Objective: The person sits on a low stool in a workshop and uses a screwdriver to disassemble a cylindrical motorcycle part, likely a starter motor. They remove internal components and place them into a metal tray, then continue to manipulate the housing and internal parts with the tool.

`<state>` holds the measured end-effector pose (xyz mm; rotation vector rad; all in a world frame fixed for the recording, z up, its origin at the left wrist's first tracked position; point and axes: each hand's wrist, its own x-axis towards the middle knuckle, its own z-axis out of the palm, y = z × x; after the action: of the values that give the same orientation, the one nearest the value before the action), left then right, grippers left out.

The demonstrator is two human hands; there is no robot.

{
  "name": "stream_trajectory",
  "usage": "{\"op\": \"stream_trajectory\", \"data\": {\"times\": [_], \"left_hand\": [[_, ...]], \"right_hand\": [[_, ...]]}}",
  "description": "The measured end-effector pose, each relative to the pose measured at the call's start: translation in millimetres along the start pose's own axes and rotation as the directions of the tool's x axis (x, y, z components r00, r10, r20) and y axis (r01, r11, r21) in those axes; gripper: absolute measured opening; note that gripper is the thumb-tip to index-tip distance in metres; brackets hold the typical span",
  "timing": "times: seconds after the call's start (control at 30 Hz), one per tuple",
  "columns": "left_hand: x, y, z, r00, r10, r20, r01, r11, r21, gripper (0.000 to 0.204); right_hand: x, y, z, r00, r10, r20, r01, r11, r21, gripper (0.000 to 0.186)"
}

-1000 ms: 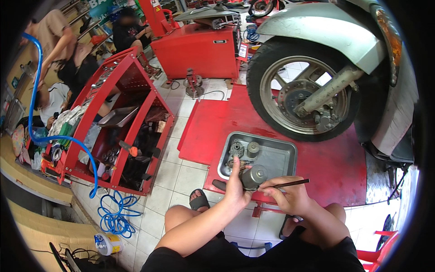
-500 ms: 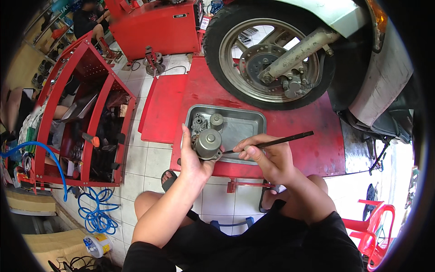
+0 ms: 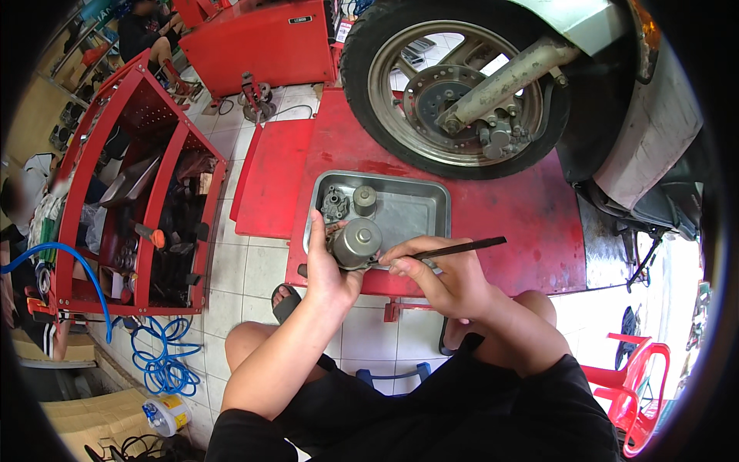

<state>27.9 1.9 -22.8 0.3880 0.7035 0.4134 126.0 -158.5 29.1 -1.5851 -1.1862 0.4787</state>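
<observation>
**Cylinder (image 3: pixel 359 240) in the left hand (image 3: pixel 331 279), rod (image 3: pixel 473 245) in the right hand (image 3: pixel 445 277)**

A bike (image 3: pixel 512 83) fills the upper right, its front wheel (image 3: pixel 448 94) turned side-on above a red platform (image 3: pixel 531 242). At the left stands a red cart (image 3: pixel 162 215) with open shelves. Beyond it, at the top, is a red machine (image 3: pixel 258 50), and a person (image 3: pixel 141 35) in dark clothes sits to its left. A red chair (image 3: pixel 616 378) is at the lower right. A blue hose (image 3: pixel 163 366) lies coiled on the tiles below the cart.

A metal tray (image 3: pixel 412 202) rests near the platform's front edge. Both hands are at its near side. The left hand is curved round the cylinder, one digit upright along its left side; the right hand is narrowed in a pinch on the rod. The grey cylinder is held over the tray's near left corner, its round end facing up. Behind it, in the tray, sit a rough metal housing (image 3: pixel 335 204) and, just to the right, a small can (image 3: pixel 364 202). The thin, dark rod slants down leftward to the cylinder's lower edge; whether its tip touches, I cannot tell.
</observation>
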Motion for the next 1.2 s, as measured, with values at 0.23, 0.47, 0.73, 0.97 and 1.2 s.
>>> {"op": "stream_trajectory", "data": {"times": [0.23,0.47,0.73,0.97,1.2], "left_hand": [[-4,-5,-1,0.999,0.025,-0.042,-0.024,0.999,0.031,0.053],[-6,-5,-1,0.998,-0.019,-0.063,0.023,0.998,0.066,0.055],[2,-10,-11,0.998,-0.045,-0.034,0.046,0.999,0.016,0.054],[1,-10,-11,0.996,-0.084,-0.019,0.084,0.996,-0.001,0.053],[-3,-9,-5,0.994,-0.09,-0.064,0.091,0.996,0.002,0.052]], "right_hand": [[-1,7,3,1.0,0.002,0.016,-0.003,0.999,0.046,0.011],[5,11,-11,0.984,-0.107,0.144,0.111,0.994,-0.016,0.015],[1,11,8,0.999,-0.033,-0.023,0.034,0.999,0.029,0.007],[0,11,9,0.998,-0.043,-0.047,0.044,0.999,0.025,0.008],[-4,9,5,1.0,-0.027,-0.009,0.027,1.0,-0.003,0.01]]}}
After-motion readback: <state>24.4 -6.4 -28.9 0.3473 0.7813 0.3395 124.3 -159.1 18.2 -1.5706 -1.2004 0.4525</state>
